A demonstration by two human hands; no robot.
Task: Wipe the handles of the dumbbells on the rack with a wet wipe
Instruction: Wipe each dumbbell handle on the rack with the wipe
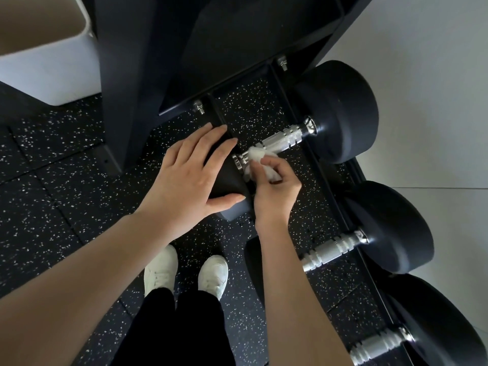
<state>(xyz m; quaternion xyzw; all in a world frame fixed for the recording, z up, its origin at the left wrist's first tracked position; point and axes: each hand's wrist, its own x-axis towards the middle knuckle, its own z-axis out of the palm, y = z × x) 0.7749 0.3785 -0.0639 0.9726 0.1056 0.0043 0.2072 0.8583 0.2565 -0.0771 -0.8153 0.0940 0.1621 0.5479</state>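
Head view: black rack (148,62) with a white bin (52,75) beside its left upright, only the bin's bare inner wall showing. Left hand (182,178) lies flat, fingers straight, on the near head of the rack's end dumbbell (340,109). Right hand (274,188) pinches a crumpled white wet wipe (257,154) against the near end of its knurled chrome handle (282,140).

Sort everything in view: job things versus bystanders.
Job: wipe, pinched by right hand; handle under it; left hand resting on that dumbbell's head; second handle; third handle; rack.
Bystanders: bin; shoes; mat.
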